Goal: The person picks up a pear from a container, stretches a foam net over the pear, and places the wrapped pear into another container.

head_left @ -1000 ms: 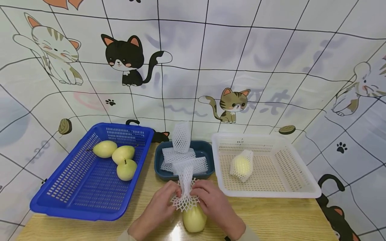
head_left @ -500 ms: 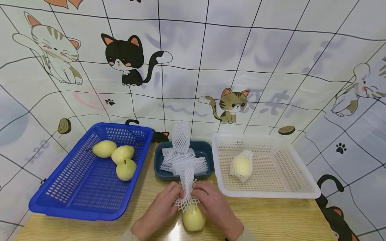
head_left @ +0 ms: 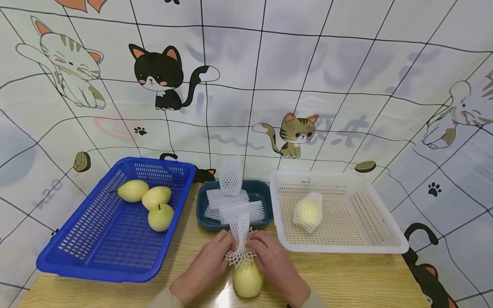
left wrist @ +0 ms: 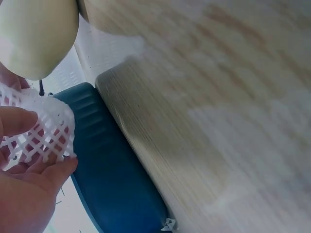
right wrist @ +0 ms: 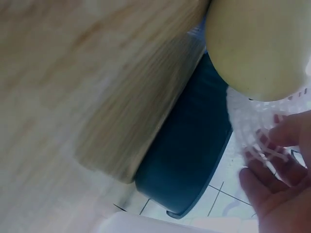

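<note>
Both hands hold a white foam net sleeve [head_left: 239, 231] by its flared lower rim, just behind a pale yellow-green pear [head_left: 248, 280] on the wooden table. The left hand [head_left: 212, 256] pinches the left side of the mesh between thumb and fingers. On the opposite side, the right hand [head_left: 271, 256] pinches it the same way. In the left wrist view the net's open edge [left wrist: 48, 128] spreads beside the pear's stem [left wrist: 41, 87]. The right wrist view has the pear [right wrist: 262, 48] next to the mesh, its far side cut off by the frame.
A blue basket [head_left: 169, 252] with three pears [head_left: 161, 217] stands at the left. Behind the hands, a dark teal tray [head_left: 208, 226] holds several foam nets [head_left: 242, 212]. The white basket [head_left: 346, 248] at the right contains one net-wrapped pear [head_left: 309, 211].
The hands and the net have shifted very slightly right and away from the body. More of the pear's top shows below the net's rim. The baskets and tray stay put.
</note>
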The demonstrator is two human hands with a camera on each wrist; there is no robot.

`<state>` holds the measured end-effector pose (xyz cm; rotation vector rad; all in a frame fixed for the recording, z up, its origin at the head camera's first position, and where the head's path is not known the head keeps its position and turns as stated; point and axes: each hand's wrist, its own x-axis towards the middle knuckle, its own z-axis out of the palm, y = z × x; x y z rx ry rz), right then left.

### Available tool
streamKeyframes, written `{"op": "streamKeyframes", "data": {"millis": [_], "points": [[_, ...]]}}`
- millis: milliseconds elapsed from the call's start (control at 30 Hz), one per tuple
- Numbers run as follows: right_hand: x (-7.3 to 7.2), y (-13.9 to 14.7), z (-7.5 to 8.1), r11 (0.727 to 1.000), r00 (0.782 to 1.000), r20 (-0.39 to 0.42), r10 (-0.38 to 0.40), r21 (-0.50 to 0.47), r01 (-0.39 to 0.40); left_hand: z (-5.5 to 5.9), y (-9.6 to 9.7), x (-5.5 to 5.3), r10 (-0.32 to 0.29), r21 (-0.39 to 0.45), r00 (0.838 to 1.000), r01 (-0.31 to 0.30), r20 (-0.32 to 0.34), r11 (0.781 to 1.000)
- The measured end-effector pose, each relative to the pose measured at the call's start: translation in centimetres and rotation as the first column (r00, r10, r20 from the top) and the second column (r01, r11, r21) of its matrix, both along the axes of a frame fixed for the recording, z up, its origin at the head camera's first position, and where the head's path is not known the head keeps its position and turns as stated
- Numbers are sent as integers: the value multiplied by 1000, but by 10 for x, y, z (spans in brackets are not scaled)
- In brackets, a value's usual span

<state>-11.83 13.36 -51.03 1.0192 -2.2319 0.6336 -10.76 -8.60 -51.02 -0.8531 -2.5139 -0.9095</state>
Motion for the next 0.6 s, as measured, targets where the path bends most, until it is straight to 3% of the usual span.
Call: {"op": "streamKeyframes", "data": {"millis": [267,467,600], "points": [[10,4,4,986,981,159,-108,140,86,1,-2,-3,-67,-36,997,69,40,997],[19,12,3,986,973,213,-94,155,61,1,-5,-1,-112,-48,992,115,57,992],[23,17,4,989,969,238,-68,147,33,1,-8,2,-159,-68,980,168,116,983]]}}
